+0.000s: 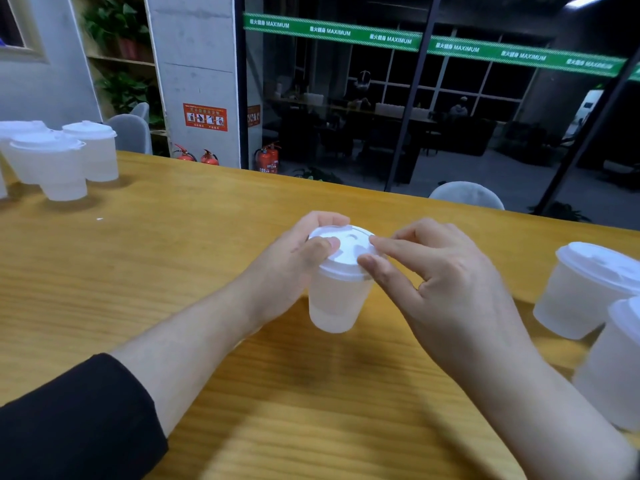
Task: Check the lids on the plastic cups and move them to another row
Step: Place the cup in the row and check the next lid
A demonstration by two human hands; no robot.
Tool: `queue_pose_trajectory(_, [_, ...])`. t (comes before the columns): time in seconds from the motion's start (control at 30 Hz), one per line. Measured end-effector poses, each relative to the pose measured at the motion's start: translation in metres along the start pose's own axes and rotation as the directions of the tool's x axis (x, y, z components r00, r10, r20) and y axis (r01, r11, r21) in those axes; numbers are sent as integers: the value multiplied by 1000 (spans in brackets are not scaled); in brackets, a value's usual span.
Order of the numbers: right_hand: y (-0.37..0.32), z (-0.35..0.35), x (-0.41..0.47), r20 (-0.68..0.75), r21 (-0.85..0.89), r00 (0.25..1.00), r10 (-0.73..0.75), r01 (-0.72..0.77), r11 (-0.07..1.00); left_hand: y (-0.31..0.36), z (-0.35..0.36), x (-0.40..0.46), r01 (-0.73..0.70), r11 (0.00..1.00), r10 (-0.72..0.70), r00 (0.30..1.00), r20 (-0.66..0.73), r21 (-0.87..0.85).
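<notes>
Head view: I have my left hand (294, 258) wrapped round the plastic cup (337, 296), upright mid-table (173, 271), thumb on its lid (346, 247). My right hand (446, 282) pinches the lid's right rim, fingers curled. Three lidded cups (52, 161) stand far left, well apart; two lidded cups (585, 289) wait near my right hand.

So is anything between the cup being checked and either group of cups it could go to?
Nothing visible. The cup is in both hands, left hand gripping its rim, right hand pinching the lid. Only bare table lies toward the left cups, and toward the right cups.
</notes>
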State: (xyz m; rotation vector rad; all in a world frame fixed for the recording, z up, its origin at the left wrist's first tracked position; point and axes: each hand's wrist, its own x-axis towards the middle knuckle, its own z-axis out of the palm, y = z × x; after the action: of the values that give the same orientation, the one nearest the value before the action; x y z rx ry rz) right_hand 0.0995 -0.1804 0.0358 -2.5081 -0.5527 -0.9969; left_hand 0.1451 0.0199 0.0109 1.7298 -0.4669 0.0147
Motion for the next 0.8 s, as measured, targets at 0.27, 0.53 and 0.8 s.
queue_pose_trajectory(0.27, [2, 11, -3, -67, 39, 998, 12, -10, 999, -2, 0, 2, -7, 1000, 7, 1000, 16, 2])
queue_pose_trajectory(0.53, [-1, 5, -5, -20, -12, 999, 34, -35, 999, 0, 0, 1, -8, 1000, 8, 1000, 29, 17])
queue_pose_trajectory(0.8, [-7, 5, -13, 15, -48, 996, 84, -83, 995, 0, 0, 2, -6, 1000, 6, 1000, 24, 22])
